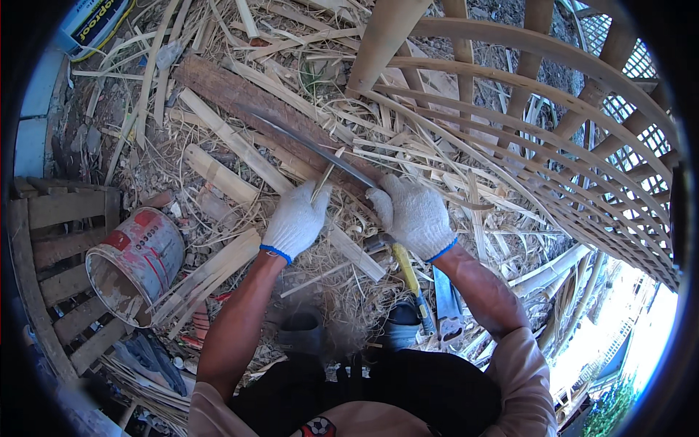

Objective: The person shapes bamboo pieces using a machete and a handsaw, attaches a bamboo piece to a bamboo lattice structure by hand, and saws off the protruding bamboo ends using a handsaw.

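Both my hands wear white knitted gloves with blue cuffs. My right hand (416, 216) is closed round the near end of a long, narrow knife (309, 144); its handle is hidden in the glove. The blade points away to the upper left, above a dark brown wooden plank (218, 81). Pinched in my left hand (297, 218) is a thin, pale bamboo strip (328, 172), upright and close beside the blade. Whether strip and blade touch I cannot tell. Split bamboo slats (237, 142) lie left of the plank.
Shavings and strips cover the ground. A hammer with a yellow handle (408, 271) and a saw (447, 302) lie near my feet. A paint-stained bucket (138, 262) lies tilted at left beside a wooden crate (54, 255). A large bamboo lattice (539, 87) stands at right.
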`<state>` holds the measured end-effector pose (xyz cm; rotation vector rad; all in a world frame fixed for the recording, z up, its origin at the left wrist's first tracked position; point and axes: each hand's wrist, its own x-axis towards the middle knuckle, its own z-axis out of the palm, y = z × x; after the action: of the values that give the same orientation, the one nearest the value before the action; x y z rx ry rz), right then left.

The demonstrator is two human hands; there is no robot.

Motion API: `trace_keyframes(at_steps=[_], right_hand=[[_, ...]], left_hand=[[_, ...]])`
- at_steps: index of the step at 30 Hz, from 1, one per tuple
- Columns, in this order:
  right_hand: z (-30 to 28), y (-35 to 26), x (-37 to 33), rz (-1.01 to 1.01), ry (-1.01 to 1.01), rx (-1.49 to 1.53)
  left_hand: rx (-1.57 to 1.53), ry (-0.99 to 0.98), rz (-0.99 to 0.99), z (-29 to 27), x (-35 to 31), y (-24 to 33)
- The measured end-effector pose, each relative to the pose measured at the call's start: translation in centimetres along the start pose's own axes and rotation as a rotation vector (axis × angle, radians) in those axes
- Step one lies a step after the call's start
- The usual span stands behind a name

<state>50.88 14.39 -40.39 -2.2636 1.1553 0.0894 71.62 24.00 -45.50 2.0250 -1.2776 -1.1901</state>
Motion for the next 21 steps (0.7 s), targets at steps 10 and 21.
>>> trace_keyframes(at_steps=[10,21], right_hand=[[-0.7,-1.5,-0.8,-0.058,0.030,0.014],[-1.1,-2.0,-1.4,-0.159,0.102,0.043]], left_hand=[[0.006,0.021,0.028,0.2,-0.2,-0.1],[0.057,0.037,0.043,0.1,-0.2,-0.6]])
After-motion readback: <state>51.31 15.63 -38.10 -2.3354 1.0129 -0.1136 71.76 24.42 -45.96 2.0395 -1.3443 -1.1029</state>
